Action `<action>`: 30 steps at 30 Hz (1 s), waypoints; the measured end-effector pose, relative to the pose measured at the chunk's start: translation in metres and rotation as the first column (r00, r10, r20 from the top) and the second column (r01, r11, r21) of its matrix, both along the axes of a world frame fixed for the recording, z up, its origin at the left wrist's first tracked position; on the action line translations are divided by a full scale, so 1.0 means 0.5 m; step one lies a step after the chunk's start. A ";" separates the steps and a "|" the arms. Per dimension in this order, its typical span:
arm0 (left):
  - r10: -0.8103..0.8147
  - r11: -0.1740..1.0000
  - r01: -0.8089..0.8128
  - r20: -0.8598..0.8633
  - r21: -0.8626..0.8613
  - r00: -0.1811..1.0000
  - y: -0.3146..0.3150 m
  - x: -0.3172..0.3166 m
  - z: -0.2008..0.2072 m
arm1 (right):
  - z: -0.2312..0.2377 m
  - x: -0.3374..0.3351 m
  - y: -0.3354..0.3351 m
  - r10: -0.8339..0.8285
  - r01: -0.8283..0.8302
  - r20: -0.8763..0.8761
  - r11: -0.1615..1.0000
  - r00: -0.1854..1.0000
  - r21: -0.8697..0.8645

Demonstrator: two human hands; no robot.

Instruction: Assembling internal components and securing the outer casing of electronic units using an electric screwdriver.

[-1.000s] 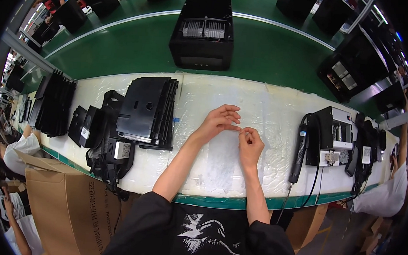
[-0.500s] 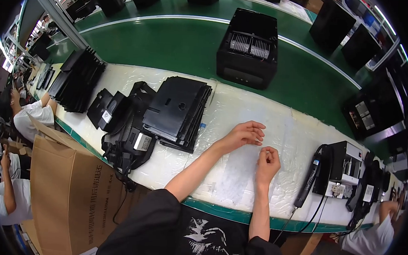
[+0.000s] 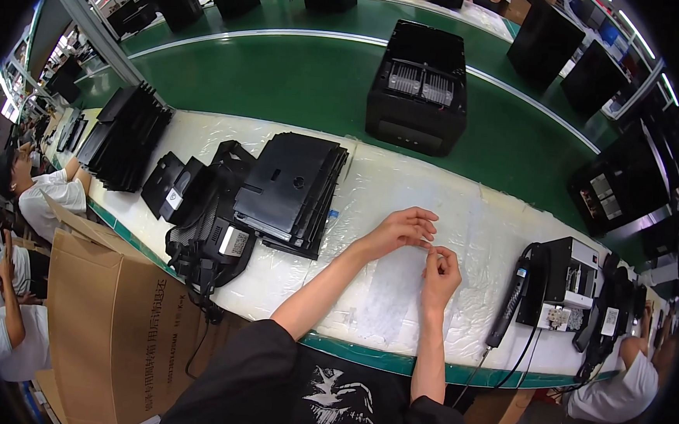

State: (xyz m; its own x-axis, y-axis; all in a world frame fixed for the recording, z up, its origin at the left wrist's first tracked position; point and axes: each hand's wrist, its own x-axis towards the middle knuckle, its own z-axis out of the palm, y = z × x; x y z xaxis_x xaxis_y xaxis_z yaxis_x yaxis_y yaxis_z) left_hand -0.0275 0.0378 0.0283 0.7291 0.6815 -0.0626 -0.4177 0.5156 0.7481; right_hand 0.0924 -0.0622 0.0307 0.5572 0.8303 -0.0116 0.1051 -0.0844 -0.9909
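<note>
Over the plastic-covered white worktop point(image 3: 367, 268), my two hands are close together at chest height. My left hand point(image 3: 397, 236) has its fingers loosely bent and apart, with its thumb side by the right fingertips. Thumb and fingers of my right hand point(image 3: 439, 280) are pinched together; anything small between them is too tiny to make out. Left of my left hand lies a stack of flat black panels point(image 3: 287, 181). A black box-shaped machine point(image 3: 415, 119) with two silvery ribbed parts stands beyond the hands on the green conveyor point(image 3: 285, 76).
At right, a black electric screwdriver point(image 3: 511, 300) lies beside a screw feeder point(image 3: 557, 283) with trailing cables. Black parts with a mesh bag point(image 3: 205, 243) and upright panels point(image 3: 122, 140) are at left. A cardboard box point(image 3: 107, 322) stands by the near edge. Co-workers sit on both sides.
My right hand has risen slightly and come nearer the left, and its fingers have closed into a pinch. My left hand has lowered a little. The view has shifted slightly.
</note>
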 end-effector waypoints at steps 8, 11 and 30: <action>0.032 0.998 -0.036 0.091 0.045 0.995 -0.005 -0.001 -0.046 | -0.076 0.010 0.007 -0.026 -0.010 0.332 0.994 0.943 0.104; 0.020 0.996 -0.033 0.153 0.079 0.988 -0.006 0.030 -0.041 | -0.084 0.042 -0.002 -0.055 0.042 0.260 0.998 0.964 0.056; 0.060 0.990 -0.060 0.004 0.129 0.998 -0.019 0.000 -0.026 | -0.034 0.000 0.000 0.077 -0.078 0.026 0.995 0.997 0.059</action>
State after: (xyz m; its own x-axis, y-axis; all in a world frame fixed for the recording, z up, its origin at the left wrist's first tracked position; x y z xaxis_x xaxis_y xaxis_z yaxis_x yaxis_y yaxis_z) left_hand -0.0276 0.0282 0.0155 0.6866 0.7265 0.0285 -0.4450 0.3889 0.8066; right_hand 0.0924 -0.0620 0.0138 0.4908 0.8698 0.0515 0.1324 -0.0160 -0.9911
